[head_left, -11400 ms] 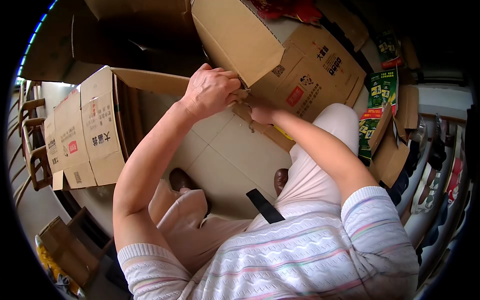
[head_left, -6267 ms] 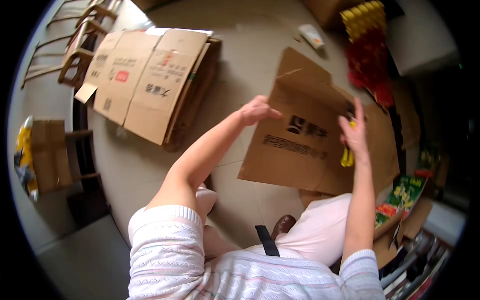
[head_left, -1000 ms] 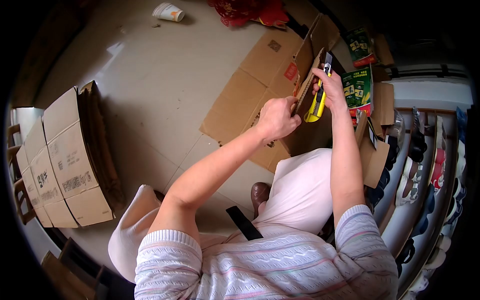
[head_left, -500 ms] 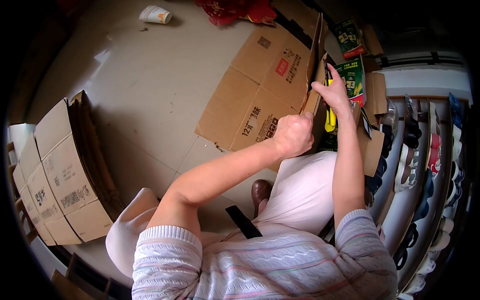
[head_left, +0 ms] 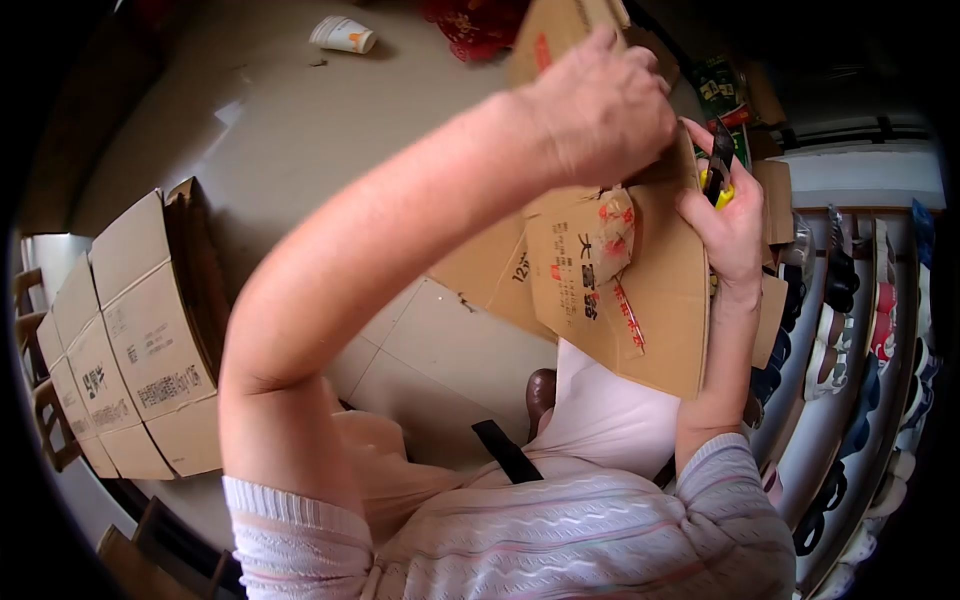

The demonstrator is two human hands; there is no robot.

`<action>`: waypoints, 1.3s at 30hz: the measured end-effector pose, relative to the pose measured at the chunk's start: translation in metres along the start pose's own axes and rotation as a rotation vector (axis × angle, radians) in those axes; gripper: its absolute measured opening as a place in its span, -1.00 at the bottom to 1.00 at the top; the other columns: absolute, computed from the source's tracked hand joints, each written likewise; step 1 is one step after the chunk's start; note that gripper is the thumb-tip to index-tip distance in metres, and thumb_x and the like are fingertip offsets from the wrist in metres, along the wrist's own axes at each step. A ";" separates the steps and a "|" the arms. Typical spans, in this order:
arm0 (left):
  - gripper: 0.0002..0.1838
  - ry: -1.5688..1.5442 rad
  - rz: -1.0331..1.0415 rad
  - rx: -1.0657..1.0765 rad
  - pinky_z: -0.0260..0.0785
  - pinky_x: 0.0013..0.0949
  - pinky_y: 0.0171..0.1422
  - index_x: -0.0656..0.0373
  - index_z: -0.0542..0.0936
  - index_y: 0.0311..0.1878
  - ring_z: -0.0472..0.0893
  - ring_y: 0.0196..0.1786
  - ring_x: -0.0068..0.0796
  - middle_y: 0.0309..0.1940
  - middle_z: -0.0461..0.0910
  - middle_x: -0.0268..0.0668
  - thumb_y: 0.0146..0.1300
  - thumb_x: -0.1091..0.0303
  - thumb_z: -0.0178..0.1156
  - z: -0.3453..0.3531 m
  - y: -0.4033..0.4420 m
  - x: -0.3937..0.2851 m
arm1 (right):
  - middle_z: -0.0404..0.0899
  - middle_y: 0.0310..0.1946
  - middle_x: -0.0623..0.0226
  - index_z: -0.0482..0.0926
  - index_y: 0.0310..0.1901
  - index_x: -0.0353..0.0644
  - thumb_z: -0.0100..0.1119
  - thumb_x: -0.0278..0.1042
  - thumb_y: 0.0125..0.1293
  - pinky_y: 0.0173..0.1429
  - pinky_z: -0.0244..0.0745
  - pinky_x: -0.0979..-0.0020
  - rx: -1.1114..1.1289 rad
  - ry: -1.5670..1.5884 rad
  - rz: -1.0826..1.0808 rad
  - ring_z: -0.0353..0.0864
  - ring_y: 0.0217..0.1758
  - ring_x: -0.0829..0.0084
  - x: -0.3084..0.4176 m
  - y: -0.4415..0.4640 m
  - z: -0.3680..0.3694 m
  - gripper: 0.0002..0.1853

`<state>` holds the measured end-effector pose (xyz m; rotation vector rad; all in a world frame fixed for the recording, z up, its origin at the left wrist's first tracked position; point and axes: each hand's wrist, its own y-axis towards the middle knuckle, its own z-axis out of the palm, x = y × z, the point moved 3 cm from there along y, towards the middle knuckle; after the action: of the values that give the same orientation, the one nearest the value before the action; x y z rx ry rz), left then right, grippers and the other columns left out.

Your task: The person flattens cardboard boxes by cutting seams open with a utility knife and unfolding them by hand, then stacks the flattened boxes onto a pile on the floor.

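Note:
A brown cardboard box (head_left: pixel 665 265) stands tilted in front of my lap, with printed characters, red printing and strips of tape on its side. My left hand (head_left: pixel 610 115) is closed at its upper edge, the back of the hand toward me, partly hiding the panel behind. My right hand (head_left: pixel 735 225) is at the box's right edge, closed round a yellow and black utility knife (head_left: pixel 718 180). The knife's black end points up. Behind, a flattened cardboard sheet (head_left: pixel 485 255) lies on the floor, mostly covered by my left arm and the box.
Folded cardboard boxes (head_left: pixel 130 335) stand in a stack at the left. A paper cup (head_left: pixel 343 35) lies on the tiled floor, near a red bag-like thing (head_left: pixel 480 30). A rack with several shoes (head_left: pixel 825 350) runs along the right. Green printed boxes (head_left: pixel 720 85) are at the back right.
The box has been lifted and turned, so its taped, printed side now faces me. My left hand has moved up and away to its top edge. The knife stays in my right hand.

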<state>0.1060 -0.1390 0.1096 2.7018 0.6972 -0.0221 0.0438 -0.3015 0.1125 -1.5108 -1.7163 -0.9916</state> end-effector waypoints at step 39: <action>-0.89 -0.308 -0.141 0.452 0.35 -0.23 -0.38 0.13 0.56 -0.56 0.55 -0.42 -0.17 -0.63 0.53 -0.24 -0.26 0.54 0.20 -0.057 -0.168 0.046 | 0.59 -0.47 0.33 0.59 -0.17 -0.30 0.19 -0.35 0.05 -0.30 0.45 0.47 0.395 -0.228 -0.081 0.51 -0.41 0.57 0.018 0.204 0.087 -0.70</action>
<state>0.0633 0.0394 0.1034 2.9562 0.8657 -0.6922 0.2448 -0.2062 0.1088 -1.3399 -2.0049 -0.4883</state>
